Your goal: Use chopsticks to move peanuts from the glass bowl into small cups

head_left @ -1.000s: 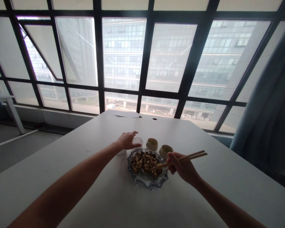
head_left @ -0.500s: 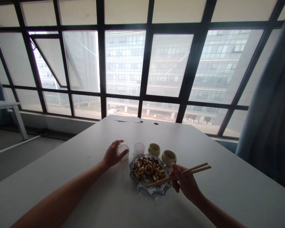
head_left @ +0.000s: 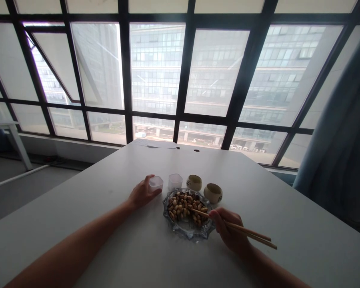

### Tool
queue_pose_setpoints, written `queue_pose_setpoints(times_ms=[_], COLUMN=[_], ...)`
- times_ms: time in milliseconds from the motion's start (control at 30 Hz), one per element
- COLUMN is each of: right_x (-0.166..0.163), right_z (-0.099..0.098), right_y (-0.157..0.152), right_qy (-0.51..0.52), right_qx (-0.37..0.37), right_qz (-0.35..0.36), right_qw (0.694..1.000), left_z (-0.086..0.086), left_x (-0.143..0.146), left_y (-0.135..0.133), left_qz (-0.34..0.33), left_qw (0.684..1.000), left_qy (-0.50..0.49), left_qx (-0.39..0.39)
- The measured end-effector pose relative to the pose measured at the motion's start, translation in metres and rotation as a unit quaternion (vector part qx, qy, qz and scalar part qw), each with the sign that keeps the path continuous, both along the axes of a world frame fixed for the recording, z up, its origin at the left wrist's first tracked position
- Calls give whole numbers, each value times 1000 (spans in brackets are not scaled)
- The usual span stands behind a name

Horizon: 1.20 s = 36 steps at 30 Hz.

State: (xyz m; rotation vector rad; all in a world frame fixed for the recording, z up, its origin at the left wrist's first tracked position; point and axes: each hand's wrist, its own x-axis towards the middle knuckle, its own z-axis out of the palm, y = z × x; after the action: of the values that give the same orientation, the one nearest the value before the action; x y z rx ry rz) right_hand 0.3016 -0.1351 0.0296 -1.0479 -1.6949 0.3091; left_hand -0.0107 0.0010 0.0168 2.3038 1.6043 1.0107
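Observation:
My left hand (head_left: 141, 195) is closed around a small clear plastic cup (head_left: 156, 183) that stands on the table, thumb in front and fingers behind. In my right hand (head_left: 231, 229) is a pair of wooden chopsticks (head_left: 252, 234), their tips among the shelled-looking brown nuts (head_left: 180, 204). Whether a nut sits between the tips I cannot tell. The nuts fill the back of a scalloped glass dish (head_left: 186, 233); its front part shows bare glass. Behind the dish stand a second clear plastic cup (head_left: 175, 181) and two round beige cups, one in the middle (head_left: 194, 183) and one at right (head_left: 213, 194).
The white table (head_left: 132, 248) reaches toward a large framed window. Papers (head_left: 156, 144) lie at its far edge near two dark holes. A blue curtain (head_left: 333, 132) hangs at right, and another white table (head_left: 3, 123) stands at far left.
My left hand has closed in on the clear cup. The chopstick tips have moved from the dish's bare front up into the nuts, and their back ends have dropped. The view has tilted slightly downward.

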Motion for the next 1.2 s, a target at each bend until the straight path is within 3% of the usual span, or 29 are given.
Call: queue_pose_setpoints(times_ms=[133,333,500,633,733,867,1033,1200], right_x=[1,2,7,15,23,33,39,39], right_z=[-2,-8,-11,-11,-13,-21,-30,-27], right_y=[1,12,24,28,30,37,42,39], right_qy=[2,142,237,279,270,220,188,149], right_qx=[-14,-102,-134,-166,-165,-100,-84,-50], right_qz=[-1,-37,-77,-60,-53,-72,-12,-5], right_qw=[1000,984,959,944,947,968,978,988], left_z=[-1,-5,-5,-5,-5,-4,-1,-2], left_x=[1,0,0,1,1,1,2,2], left_y=[-3,1,2,2,2,1,-1,-1], left_qz=[-5,-16,-20,-21,-22,-24,-16,-21], left_qw=[1000,999,999,999,999,999,1000,1000], left_qy=[16,18,17,21,21,21,18,17], left_qx=[16,25,22,17,20,17,8,13])
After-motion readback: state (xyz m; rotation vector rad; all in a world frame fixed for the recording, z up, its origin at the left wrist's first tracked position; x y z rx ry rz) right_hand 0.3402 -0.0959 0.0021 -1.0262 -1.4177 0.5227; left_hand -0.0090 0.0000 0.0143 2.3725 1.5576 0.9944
